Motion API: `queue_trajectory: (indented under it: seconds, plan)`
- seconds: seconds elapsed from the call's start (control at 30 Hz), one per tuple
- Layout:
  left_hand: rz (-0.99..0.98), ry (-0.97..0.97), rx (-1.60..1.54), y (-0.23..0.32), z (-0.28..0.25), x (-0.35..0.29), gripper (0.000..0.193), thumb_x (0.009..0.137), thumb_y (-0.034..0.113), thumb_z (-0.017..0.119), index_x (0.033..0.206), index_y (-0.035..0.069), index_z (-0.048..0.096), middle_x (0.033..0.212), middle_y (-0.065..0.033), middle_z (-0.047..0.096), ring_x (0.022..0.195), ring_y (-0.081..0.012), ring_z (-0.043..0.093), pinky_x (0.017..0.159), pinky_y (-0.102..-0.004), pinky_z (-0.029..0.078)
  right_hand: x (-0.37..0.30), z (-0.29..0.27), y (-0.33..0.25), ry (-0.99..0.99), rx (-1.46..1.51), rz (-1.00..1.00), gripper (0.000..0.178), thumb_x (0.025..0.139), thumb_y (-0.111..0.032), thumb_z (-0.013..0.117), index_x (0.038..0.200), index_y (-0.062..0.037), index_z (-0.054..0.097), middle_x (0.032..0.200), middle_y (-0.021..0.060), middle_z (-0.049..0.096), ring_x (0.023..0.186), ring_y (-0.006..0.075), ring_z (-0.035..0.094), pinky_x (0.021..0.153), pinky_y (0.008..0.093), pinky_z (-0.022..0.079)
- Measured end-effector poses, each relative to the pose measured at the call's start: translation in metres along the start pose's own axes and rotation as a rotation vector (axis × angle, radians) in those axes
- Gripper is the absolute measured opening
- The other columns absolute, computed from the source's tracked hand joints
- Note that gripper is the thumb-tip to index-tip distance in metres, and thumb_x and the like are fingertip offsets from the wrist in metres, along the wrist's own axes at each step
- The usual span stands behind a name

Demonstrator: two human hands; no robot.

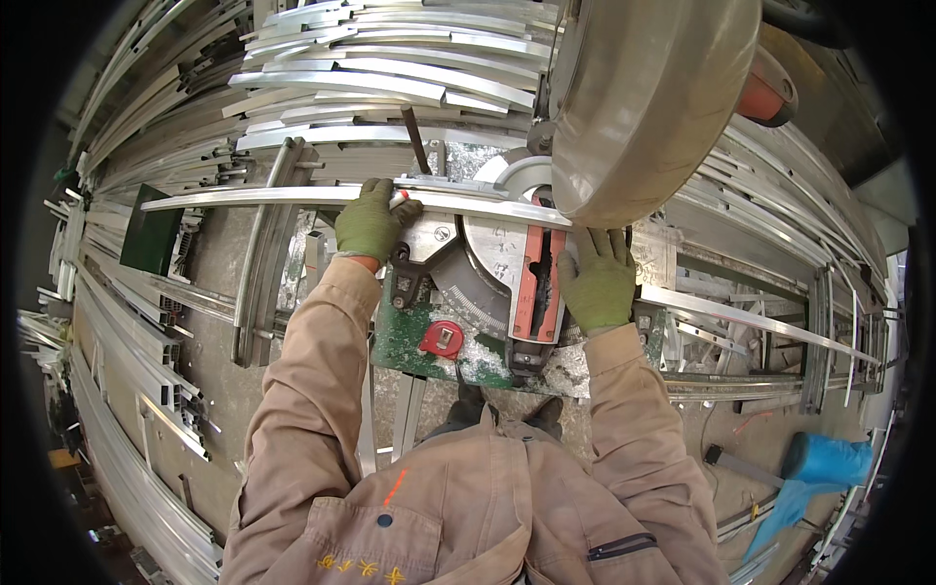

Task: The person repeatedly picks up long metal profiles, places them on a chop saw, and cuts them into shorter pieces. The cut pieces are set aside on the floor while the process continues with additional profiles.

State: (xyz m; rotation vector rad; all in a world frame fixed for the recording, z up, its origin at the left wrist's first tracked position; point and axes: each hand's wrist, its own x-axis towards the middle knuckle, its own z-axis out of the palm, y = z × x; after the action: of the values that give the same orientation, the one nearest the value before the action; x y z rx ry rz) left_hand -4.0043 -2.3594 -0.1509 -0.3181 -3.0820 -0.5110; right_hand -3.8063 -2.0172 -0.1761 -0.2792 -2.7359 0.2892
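A long, thin silvery metal bar (283, 197) lies across the bed of a mitre saw (487, 244). My left hand (369, 224), in a green glove, is closed over the bar left of the turntable. By its fingers sticks out a small white and red item, perhaps a marker. My right hand (597, 285), gloved alike, lies with fingers stretched out at the bar's right part, beside the red slotted insert (534, 283). The big grey blade guard (653, 107) hangs above, hiding the blade. A red tape measure (442, 339) rests on the green saw table (400, 341).
Stacked metal profiles (390, 83) fill the back, and more profiles (136, 361) line the left. A dark rod (415, 136) stands up behind the bar. Another long bar (751, 317) extends at the right. Blue plastic wrap (829, 463) lies on the floor at lower right.
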Motion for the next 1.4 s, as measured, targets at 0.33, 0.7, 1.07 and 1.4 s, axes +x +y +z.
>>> queue_trajectory:
  seconds: [0.33, 0.7, 1.07, 1.4]
  plan:
    - [0.291, 0.018, 0.022, 0.072, 0.005, -0.008, 0.094, 0.092, 0.066, 0.094, 0.163, 0.013, 0.064, 0.166, -0.0135, 0.068, 0.125, -0.0406, 0.083, 0.103, -0.0523, 0.067, -0.003, 0.002, 0.003, -0.131, -0.103, 0.009, 0.069, 0.111, -0.042, 0.068, 0.174, -0.0146, 0.062, 0.186, 0.0127, 0.053, 0.171, 0.0470, 0.046, 0.134, 0.0601, 0.045]
    - [0.255, 0.002, 0.037, 0.079, 0.032, 0.003, 0.060, 0.096, 0.057, 0.092, 0.131, 0.011, 0.074, 0.139, -0.0165, 0.079, 0.120, -0.0434, 0.081, 0.100, -0.0574, 0.064, 0.000, -0.001, 0.008, -0.037, -0.115, -0.017, 0.062, 0.111, -0.041, 0.069, 0.163, -0.0078, 0.066, 0.166, 0.0191, 0.068, 0.155, 0.0469, 0.062, 0.125, 0.0588, 0.053]
    - [0.324, -0.047, -0.034, 0.069, 0.012, 0.002, 0.051, 0.096, 0.038, 0.092, 0.133, 0.007, 0.080, 0.134, -0.0192, 0.077, 0.120, -0.0415, 0.082, 0.098, -0.0546, 0.068, 0.000, 0.008, 0.007, -0.039, -0.015, -0.118, 0.061, 0.108, -0.031, 0.076, 0.159, 0.0022, 0.067, 0.168, 0.0282, 0.065, 0.159, 0.0563, 0.056, 0.132, 0.0596, 0.051]
    - [0.328, -0.037, -0.013, 0.067, 0.031, 0.013, 0.040, 0.099, 0.036, 0.089, 0.125, 0.006, 0.085, 0.131, -0.0238, 0.083, 0.113, -0.0448, 0.086, 0.095, -0.0594, 0.068, 0.006, -0.058, 0.007, -0.070, 0.193, -0.035, 0.047, 0.111, -0.030, 0.076, 0.145, 0.0019, 0.079, 0.153, 0.0284, 0.076, 0.143, 0.0493, 0.070, 0.125, 0.0552, 0.055]
